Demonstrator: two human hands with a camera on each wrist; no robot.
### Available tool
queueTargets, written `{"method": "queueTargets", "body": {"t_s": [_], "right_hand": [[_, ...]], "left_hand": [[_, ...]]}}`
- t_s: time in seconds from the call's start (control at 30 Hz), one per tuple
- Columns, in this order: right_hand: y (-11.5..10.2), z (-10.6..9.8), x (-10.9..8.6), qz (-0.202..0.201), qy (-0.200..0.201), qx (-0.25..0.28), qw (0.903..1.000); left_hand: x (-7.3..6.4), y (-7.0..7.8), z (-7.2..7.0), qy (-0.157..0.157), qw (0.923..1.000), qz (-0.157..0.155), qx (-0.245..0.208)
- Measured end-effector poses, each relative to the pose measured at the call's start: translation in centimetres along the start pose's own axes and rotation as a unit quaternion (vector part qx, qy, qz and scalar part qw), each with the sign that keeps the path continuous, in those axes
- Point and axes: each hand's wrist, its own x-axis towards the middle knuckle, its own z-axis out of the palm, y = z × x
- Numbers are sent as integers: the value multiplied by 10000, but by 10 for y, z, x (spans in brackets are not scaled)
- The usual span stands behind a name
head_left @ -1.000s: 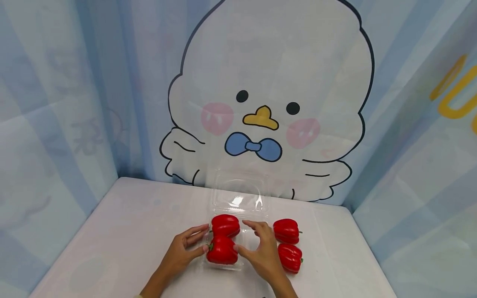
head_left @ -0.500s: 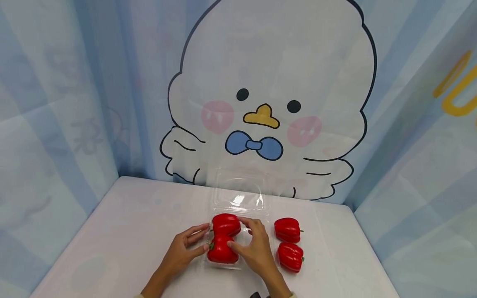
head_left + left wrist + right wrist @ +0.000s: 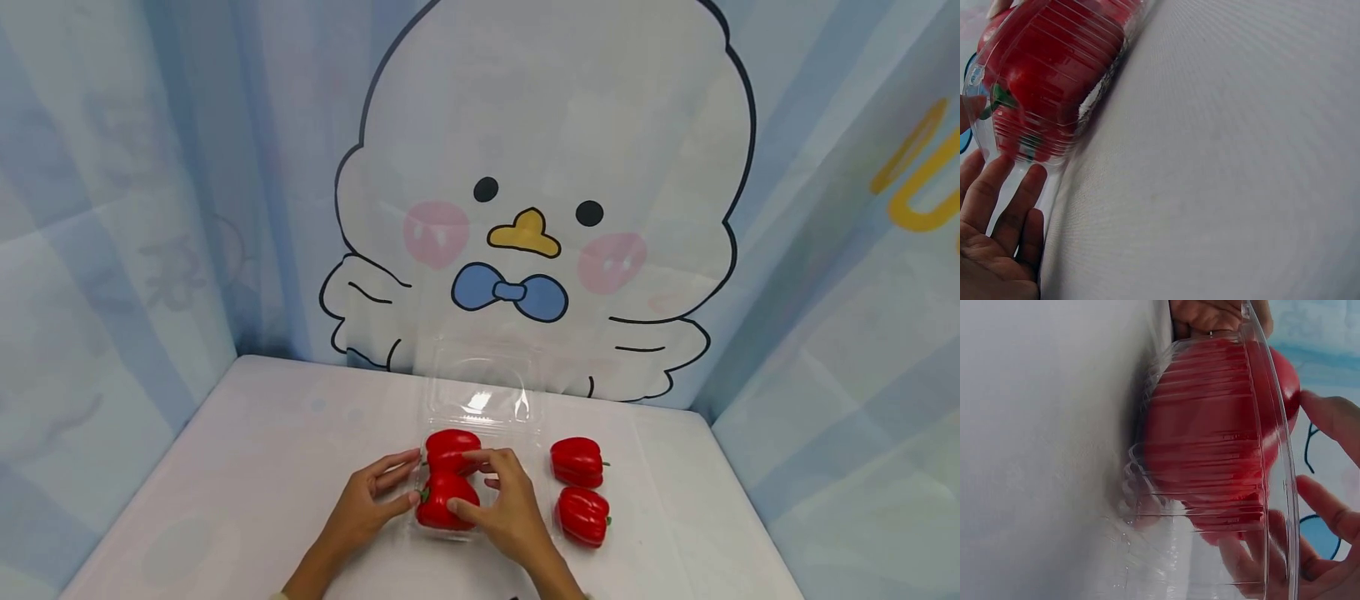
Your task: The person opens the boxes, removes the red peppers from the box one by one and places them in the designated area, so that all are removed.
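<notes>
A clear plastic clamshell box stands on the table, its lid raised at the back. In its left part lie two red bell peppers, a rear one and a front one. My left hand touches the box's left side with spread fingers, its thumb at the rim near the front pepper's green stem. My right hand reaches over the right side. Its thumb presses the front pepper, and its index finger extends over the rear one. The right wrist view shows other fingers down beside the peppers.
Two more red bell peppers, one behind and one in front, lie on the white table to the right of the box. A curtain with a cartoon bird rises behind the table.
My right hand has moved left over the box; its thumb slid onto the front pepper and its index finger reached the rear one. The left hand has stayed in place.
</notes>
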Motion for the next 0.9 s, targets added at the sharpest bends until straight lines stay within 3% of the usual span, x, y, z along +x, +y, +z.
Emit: {"method": "queueTargets", "body": {"t_s": [0.43, 0.63, 0.9], "right_hand": [[-3, 8, -3, -42, -659, -219, 9976], [-3, 9, -3, -52, -663, -338, 9972], [-4, 7, -3, 42, -555, -57, 9984]], "left_hand": [[1, -2, -1, 51, 10000, 10, 21], [2, -2, 0, 58, 10000, -3, 14], [0, 0, 0, -18, 10000, 27, 14]]}}
